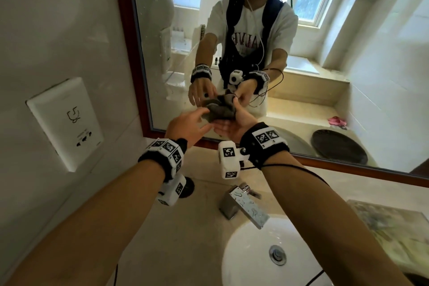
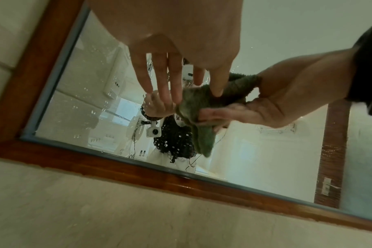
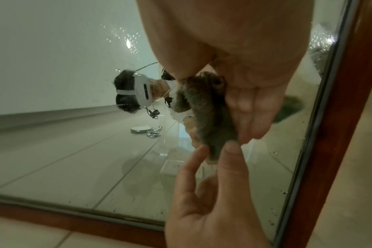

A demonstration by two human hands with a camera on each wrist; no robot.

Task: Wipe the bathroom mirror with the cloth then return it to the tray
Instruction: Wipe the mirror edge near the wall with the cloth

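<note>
A grey-green cloth point(image 1: 219, 111) is bunched up just in front of the wood-framed mirror point(image 1: 162, 30), near its lower left corner. My right hand point(image 1: 228, 115) lies palm up under the cloth, and its thumb clamps the bunched end. My left hand point(image 1: 202, 116) reaches in from the left and pinches the cloth's loose tip point(image 3: 214, 151) between thumb and forefinger. In the left wrist view the cloth point(image 2: 202, 107) hangs down from the right hand point(image 2: 276, 104). Water droplets speckle the mirror glass point(image 3: 121, 38).
Below the hands a chrome tap point(image 1: 243, 204) stands over a white basin point(image 1: 255, 260) set in the beige counter. A marbled flat mat point(image 1: 390, 225) lies at the right. The mirror reflects a dark round tray point(image 1: 339, 148). A white wall plate point(image 1: 67, 121) is on the left.
</note>
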